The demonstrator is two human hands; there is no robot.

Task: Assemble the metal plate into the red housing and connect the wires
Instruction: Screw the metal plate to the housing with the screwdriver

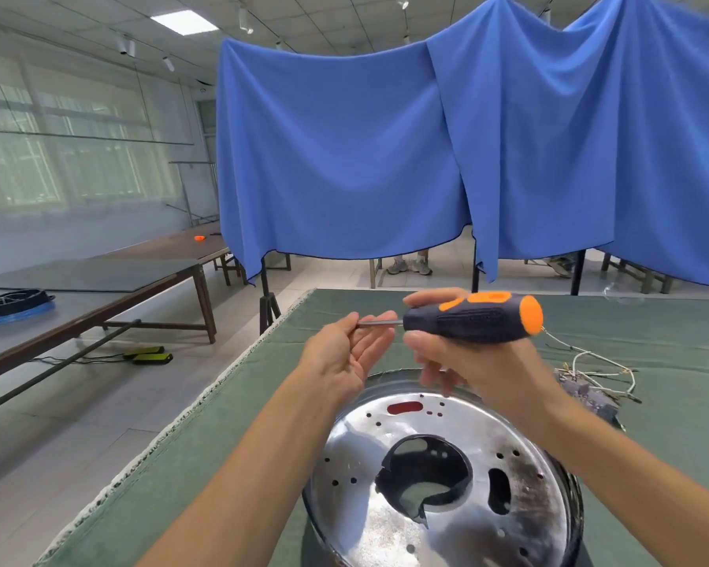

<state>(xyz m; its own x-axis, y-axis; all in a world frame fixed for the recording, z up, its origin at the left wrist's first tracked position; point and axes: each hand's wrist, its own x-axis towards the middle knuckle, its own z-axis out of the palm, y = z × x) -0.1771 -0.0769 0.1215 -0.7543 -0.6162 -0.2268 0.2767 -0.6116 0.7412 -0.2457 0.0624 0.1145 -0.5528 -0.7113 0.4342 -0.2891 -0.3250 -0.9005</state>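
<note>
A shiny round metal plate (439, 476) with a large centre hole and several small holes lies on the green table cloth in front of me. Red shows through a slot (404, 408) near its far edge, so the red housing sits beneath it. My right hand (463, 362) grips a screwdriver (473, 317) with a black and orange handle, held level above the plate. My left hand (346, 354) pinches the tip of the screwdriver's metal shaft between thumb and fingers. A bundle of white wires (590, 372) lies on the cloth to the right, behind my right forearm.
The green cloth table (230, 435) ends at a frayed left edge, with floor beyond. Long dark tables (99, 280) stand at the left, one bearing a black and blue round part (15, 306). Blue curtains (426, 157) hang behind the table.
</note>
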